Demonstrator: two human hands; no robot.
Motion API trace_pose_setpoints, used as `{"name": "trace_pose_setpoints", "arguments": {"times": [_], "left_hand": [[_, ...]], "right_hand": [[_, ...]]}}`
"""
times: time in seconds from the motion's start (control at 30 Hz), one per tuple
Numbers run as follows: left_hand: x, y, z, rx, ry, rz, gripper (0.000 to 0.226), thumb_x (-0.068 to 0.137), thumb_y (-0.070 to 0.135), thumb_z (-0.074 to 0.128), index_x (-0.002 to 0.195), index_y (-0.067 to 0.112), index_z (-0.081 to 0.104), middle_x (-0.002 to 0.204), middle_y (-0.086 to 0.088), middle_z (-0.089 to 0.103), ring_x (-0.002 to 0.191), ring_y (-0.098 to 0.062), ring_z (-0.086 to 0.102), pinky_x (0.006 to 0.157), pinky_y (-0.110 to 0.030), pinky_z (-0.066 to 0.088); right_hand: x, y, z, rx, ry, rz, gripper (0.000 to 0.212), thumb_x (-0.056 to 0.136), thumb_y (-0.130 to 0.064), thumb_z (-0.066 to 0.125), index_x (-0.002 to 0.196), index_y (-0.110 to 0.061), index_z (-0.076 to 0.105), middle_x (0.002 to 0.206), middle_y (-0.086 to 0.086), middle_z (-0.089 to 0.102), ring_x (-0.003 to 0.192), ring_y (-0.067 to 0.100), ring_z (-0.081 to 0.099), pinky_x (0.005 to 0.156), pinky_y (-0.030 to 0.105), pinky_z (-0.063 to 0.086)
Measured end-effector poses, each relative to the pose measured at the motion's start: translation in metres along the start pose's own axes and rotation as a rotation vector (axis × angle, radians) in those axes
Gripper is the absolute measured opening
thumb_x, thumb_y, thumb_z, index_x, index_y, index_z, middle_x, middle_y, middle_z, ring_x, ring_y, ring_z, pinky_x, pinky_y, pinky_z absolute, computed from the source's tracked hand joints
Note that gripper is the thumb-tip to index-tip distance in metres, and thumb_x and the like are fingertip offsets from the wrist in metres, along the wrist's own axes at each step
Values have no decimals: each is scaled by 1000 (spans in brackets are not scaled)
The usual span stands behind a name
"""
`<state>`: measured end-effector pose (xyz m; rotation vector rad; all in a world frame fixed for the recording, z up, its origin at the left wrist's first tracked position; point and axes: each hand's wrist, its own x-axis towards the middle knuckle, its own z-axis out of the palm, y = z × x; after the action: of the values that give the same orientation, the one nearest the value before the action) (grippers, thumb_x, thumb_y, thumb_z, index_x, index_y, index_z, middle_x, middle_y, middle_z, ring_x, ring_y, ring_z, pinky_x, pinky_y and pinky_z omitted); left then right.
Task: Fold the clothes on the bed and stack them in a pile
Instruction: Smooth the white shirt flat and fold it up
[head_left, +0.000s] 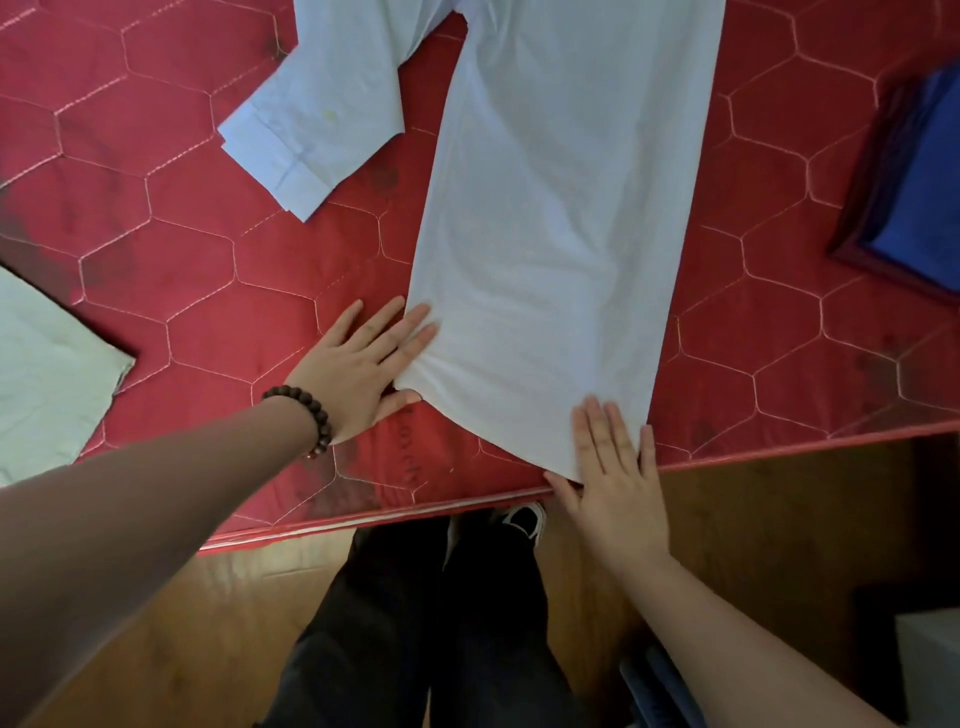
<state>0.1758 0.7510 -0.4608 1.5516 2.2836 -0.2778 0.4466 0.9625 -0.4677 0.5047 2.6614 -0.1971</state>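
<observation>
A pale blue shirt (561, 208) lies flat on the red quilted bed (197, 270), folded lengthwise into a long panel, with one sleeve (311, 119) spread out to the left. My left hand (358, 364), a bead bracelet on its wrist, lies flat at the panel's near left corner, fingertips on the cloth. At the near right corner my right hand (613, 467) presses the hem with straight fingers, close to the bed's edge.
A light green cloth (47, 374) lies at the bed's left. At the right sits a blue and dark red folded pile (914, 182). The bed's front edge (467, 509) runs just before my legs and the wooden floor (779, 519).
</observation>
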Motion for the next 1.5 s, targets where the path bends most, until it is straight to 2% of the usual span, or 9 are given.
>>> {"name": "trace_pose_setpoints", "arguments": {"times": [0.13, 0.23, 0.3, 0.53, 0.73, 0.93, 1.13, 1.3, 1.5], "left_hand": [[-1, 6, -10, -74, -29, -35, 78, 93, 68, 0, 156, 21, 5, 163, -2, 5, 149, -25, 0, 120, -53, 1], [6, 16, -28, -170, 93, -68, 77, 96, 62, 12, 135, 10, 53, 144, -10, 47, 145, -32, 24, 117, -61, 6], [19, 22, -39, -214, 201, -84, 71, 98, 57, 17, 114, 7, 65, 125, -13, 58, 138, -36, 36, 116, -61, 10], [126, 19, -65, -227, 295, -220, 64, 98, 47, 24, 149, 10, 32, 159, -17, 17, 149, -33, 4, 120, -53, 4], [182, -34, -53, -150, 215, -420, 68, 95, 62, 14, 155, 31, 4, 163, -9, -2, 149, -32, -5, 119, -54, 0], [183, -37, -41, -208, 316, -391, 67, 95, 62, 25, 154, 31, 17, 162, -9, 10, 149, -33, 3, 118, -56, 4], [169, -50, -53, -301, 374, -334, 55, 95, 38, 41, 146, 18, 41, 159, -13, 22, 148, -28, 15, 119, -54, 8], [136, -123, -53, -354, 381, -698, 67, 88, 14, 55, 150, 14, 30, 158, -16, 21, 147, -34, 14, 116, -62, 9], [103, -201, -50, -415, 274, -875, 67, 88, 5, 50, 151, 11, 28, 159, -9, 23, 148, -29, 15, 119, -53, 12]], "right_hand": [[-23, 13, -8, -7, -59, 41, 74, 98, -61, 19, 156, -17, 10, 163, 2, 5, 150, 23, 4, 118, 58, 14], [-15, 4, -26, 64, -24, 62, 71, 98, -59, 20, 150, -13, 34, 157, 7, 31, 148, 25, 20, 118, 59, 9], [2, -4, -40, 157, 50, 37, 61, 97, -51, 29, 140, -12, 47, 145, 9, 46, 143, 25, 30, 117, 60, 13], [128, -18, -79, 252, 210, 4, 55, 101, -24, 42, 151, -9, 27, 161, 8, 16, 150, 24, 6, 120, 54, 2], [242, -15, -114, 187, 254, 25, 53, 103, -24, 34, 153, -13, 21, 162, 5, 12, 150, 23, 4, 120, 53, 1], [342, -38, -145, 150, 288, -13, 52, 103, -29, 28, 154, -18, 20, 162, 1, 14, 150, 19, 5, 119, 54, 2], [352, -41, -133, 61, 340, 43, 57, 99, -36, 21, 153, -19, 16, 161, 0, 18, 149, 20, 13, 119, 55, 5], [354, -39, -130, 87, 391, 30, 58, 96, -34, 27, 152, -17, 26, 160, 2, 23, 148, 22, 18, 119, 55, 5], [354, -39, -131, 105, 373, 39, 60, 94, -34, 28, 151, -17, 28, 160, 1, 19, 148, 20, 16, 118, 56, 8]]}}
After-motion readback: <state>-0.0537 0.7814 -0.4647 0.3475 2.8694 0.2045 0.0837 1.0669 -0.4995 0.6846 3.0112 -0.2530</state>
